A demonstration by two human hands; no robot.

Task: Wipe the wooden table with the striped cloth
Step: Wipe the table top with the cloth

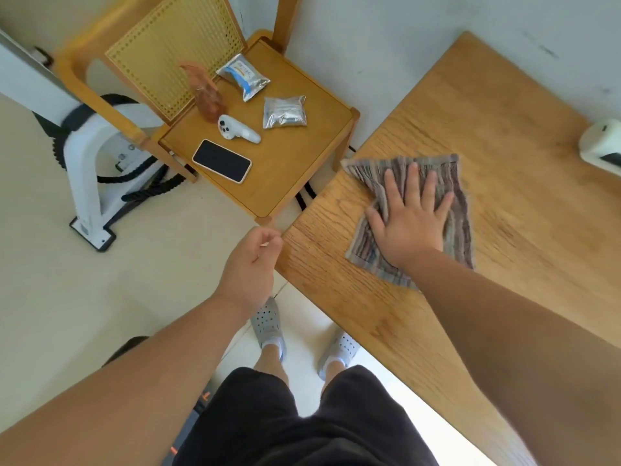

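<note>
Wooden table (pixel 524 270) shows bare wood right of and beyond the striped cloth (pixel 459 220). The cloth lies flat near the table's left corner, its far-left tip at the edge nearest the chair (pixel 295 169), and a white device (pixel 601 146) sits well apart at the right. Right hand (pixel 411 223) is pressed flat on the cloth, grip wide, fingers spread. Left hand (pixel 250 264) hangs off the table just beside its corner, fingers loosely curled; it's blurry, can't tell if that grip pinches anything.
</note>
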